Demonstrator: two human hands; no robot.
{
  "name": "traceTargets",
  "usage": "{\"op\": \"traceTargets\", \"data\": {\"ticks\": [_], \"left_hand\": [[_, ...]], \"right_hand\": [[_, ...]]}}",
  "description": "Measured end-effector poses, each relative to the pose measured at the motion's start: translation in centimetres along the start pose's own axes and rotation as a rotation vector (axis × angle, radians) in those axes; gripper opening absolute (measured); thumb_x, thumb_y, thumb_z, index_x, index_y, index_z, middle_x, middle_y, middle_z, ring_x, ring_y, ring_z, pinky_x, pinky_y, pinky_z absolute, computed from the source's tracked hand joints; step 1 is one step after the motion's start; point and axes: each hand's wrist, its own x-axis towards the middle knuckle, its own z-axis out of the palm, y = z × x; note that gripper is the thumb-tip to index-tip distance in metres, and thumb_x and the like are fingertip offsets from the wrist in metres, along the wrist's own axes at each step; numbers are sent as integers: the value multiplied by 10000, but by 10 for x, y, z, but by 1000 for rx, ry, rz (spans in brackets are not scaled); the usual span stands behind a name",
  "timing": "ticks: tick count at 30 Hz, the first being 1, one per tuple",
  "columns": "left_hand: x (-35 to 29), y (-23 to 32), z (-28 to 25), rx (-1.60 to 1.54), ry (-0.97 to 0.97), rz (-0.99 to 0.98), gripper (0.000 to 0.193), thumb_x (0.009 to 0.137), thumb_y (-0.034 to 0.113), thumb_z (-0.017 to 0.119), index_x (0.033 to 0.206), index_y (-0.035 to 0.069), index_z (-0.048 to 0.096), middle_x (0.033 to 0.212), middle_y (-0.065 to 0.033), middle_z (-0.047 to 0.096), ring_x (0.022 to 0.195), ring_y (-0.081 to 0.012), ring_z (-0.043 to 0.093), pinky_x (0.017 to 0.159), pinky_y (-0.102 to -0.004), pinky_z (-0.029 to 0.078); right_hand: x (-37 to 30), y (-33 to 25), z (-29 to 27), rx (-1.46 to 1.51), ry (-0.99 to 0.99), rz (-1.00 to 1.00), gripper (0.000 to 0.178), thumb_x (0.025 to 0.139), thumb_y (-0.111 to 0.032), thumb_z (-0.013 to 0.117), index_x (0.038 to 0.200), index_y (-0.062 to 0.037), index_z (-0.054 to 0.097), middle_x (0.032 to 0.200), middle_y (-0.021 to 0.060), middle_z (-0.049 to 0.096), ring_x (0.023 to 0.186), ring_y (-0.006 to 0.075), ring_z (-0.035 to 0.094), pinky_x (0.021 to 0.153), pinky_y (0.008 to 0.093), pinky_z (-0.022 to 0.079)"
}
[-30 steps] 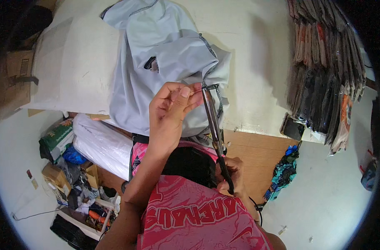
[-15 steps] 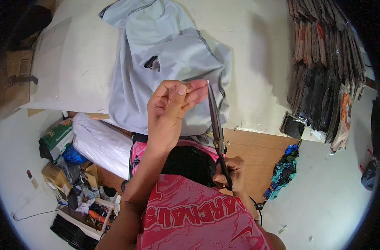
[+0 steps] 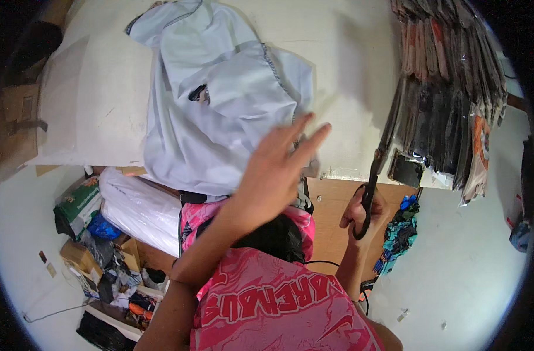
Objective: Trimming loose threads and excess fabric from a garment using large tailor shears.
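Observation:
A light grey-blue garment, its dark overlock seams showing, lies spread on the white table and reaches its front edge. Over its lower right part hovers my left hand, blurred by motion, fingers stretched apart with nothing in them. Whether the fingertips touch the fabric I cannot tell. Off to the right, past the table's front edge, my right hand is closed around the dark handles of a pair of scissors. The blades point up and away from me. A small dark opening with a black item shows in the garment.
Stacks of plastic-wrapped packages cover the table's right side, with a black phone beside them. Below right hangs a bundle of teal and black cloth. A white plastic-wrapped roll and a cluttered box stand at lower left.
My right hand has carried the scissors rightward, away from the garment. My left hand has opened from a pinch near the blade tips, turned over and moved right and nearer to me.

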Motion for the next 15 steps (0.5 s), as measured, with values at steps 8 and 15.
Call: {"op": "traceTargets", "data": {"ticks": [8,15], "left_hand": [[21,-27,-27,291,46,-83,138,654,5,682,775,40,625,1123,-110,467,920,-297,506,758,-371,445],[20,-33,-22,200,-179,-72,166,740,35,609,904,40,583,739,-154,585,676,-329,569,630,-412,450]], "right_hand": [[3,-3,39,107,-58,135,233,731,-96,724,721,-28,502,569,0,494,401,68,480,349,203,380],[33,-14,67,79,-54,122,154,780,-29,667,782,-8,515,675,42,578,572,81,571,452,198,461]]}}
